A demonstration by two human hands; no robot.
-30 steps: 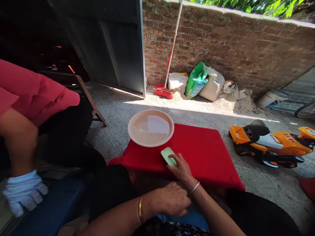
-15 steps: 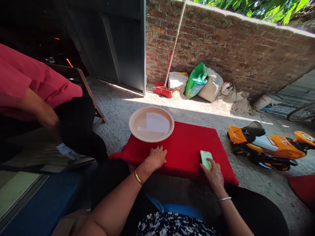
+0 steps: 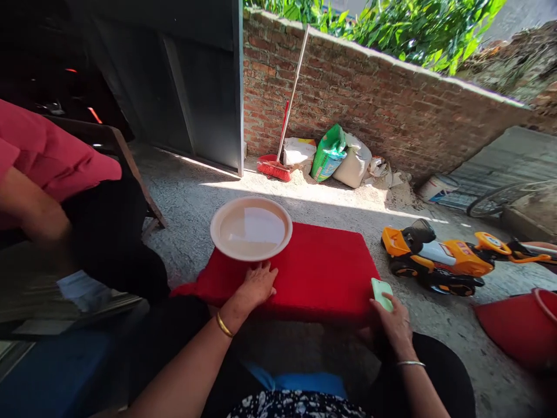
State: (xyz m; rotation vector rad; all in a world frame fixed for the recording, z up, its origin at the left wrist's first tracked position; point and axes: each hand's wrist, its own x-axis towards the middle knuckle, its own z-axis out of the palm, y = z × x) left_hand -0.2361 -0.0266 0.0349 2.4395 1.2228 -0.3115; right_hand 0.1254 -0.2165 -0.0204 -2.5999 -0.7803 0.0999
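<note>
A pale pink basin (image 3: 251, 255) of water stands on the far left part of a low table covered in red cloth (image 3: 324, 267). Palm down on the cloth, just in front of the basin, lies my left hand (image 3: 260, 284); its fingers are spread and hold nothing. My right hand (image 3: 397, 325) grips a light green phone (image 3: 382, 294) between thumb and fingers, at the right edge of the table. The phone's far end sticks out past my fingers.
A person in a pink sleeve (image 3: 52, 151) sits at the left, one hand blurred near a pale cloth. An orange ride-on toy (image 3: 452, 258) and a red bucket (image 3: 517, 325) stand to the right. A broom (image 3: 276, 168) and sacks (image 3: 352, 162) lean by the brick wall.
The view has shifted to the right. My right hand has carried the phone rightward from over the cloth to the table's edge. My left hand stays on the cloth.
</note>
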